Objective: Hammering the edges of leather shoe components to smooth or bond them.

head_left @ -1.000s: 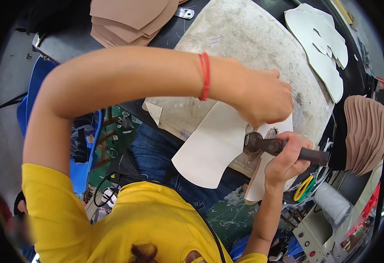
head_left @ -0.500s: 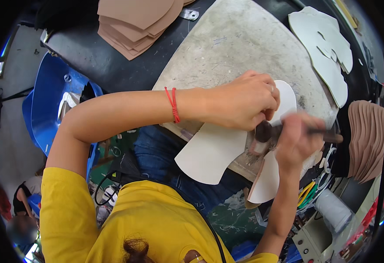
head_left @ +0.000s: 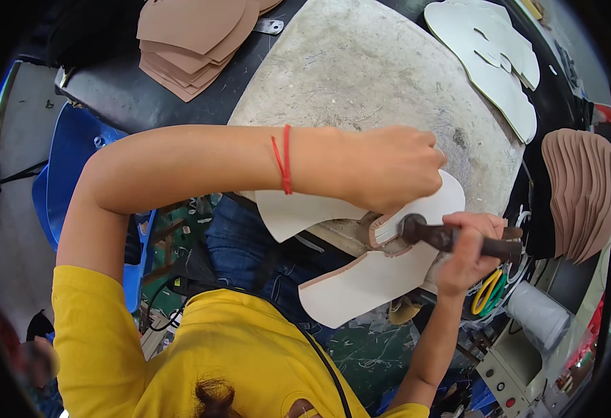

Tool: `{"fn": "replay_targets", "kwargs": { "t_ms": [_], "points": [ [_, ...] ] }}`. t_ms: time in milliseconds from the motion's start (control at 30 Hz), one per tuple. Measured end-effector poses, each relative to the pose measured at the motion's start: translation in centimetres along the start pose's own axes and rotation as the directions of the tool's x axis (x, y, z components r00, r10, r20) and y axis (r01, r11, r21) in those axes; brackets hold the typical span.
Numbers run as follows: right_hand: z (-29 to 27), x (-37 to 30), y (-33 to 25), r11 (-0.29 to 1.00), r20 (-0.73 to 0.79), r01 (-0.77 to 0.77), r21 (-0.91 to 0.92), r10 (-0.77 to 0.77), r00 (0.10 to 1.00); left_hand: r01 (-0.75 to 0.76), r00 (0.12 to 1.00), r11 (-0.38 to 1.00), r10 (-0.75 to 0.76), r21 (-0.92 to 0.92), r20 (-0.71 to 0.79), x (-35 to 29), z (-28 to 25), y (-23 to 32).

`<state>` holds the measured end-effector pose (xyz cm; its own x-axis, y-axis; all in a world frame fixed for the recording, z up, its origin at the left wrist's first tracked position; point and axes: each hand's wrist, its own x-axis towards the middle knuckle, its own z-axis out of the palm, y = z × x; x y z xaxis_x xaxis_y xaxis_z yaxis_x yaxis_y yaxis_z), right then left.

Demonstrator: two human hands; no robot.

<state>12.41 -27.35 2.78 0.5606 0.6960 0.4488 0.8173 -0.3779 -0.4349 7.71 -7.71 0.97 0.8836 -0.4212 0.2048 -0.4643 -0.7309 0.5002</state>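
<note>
A white U-shaped leather-like piece (head_left: 364, 289) with a tan edge lies over the near edge of a worn pale board (head_left: 361, 76). My left hand (head_left: 396, 167) is closed at the piece's curved top, knuckles up, its fingertips mostly hidden beneath the hand. My right hand (head_left: 469, 254) grips a dark hammer (head_left: 431, 233). Its rounded face rests on or just above the white piece, near the inner cut-out and close to my left hand. Whether it touches cannot be told.
Stacked tan cut pieces (head_left: 187, 42) lie at the far left, white cut pieces (head_left: 483, 56) at the far right. More tan pieces (head_left: 577, 195) stand fanned at the right. A blue bin (head_left: 75, 153) is at the left, coiled cords (head_left: 490, 292) at the lower right.
The white piece has turned, one of its arms swinging left toward me. The hammer, blurred before, now shows clearly at the inner cut-out. The view has shifted slightly.
</note>
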Motion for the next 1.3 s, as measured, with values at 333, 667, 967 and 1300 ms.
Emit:
{"fn": "replay_targets", "kwargs": {
  "t_ms": [333, 667, 967, 1300],
  "points": [
    [2.7, 2.4, 0.2, 0.977, -0.099, 0.134, 0.168, -0.119, 0.988, 0.213, 0.964, 0.977, -0.214, -0.019, -0.157, -1.9, 1.5, 1.2],
    [2.5, 2.6, -0.2, 0.979, -0.004, 0.016, 0.205, -0.015, 1.0, 0.075, 0.966, 0.997, -0.073, -0.001, -0.247, -1.5, 1.2, -1.2],
    [3.1, 3.7, 0.2, 0.992, 0.015, 0.111, 0.062, -0.113, 0.994, 0.173, 0.967, 0.962, -0.125, 0.212, -0.224, -2.1, 1.1, -0.5],
    [3.1, 5.2, 0.0, 0.987, 0.079, 0.058, 0.149, -0.07, 0.994, 0.422, 0.748, 0.906, -0.371, -0.037, -0.55, -3.7, 2.3, 0.3]
  ]
}}
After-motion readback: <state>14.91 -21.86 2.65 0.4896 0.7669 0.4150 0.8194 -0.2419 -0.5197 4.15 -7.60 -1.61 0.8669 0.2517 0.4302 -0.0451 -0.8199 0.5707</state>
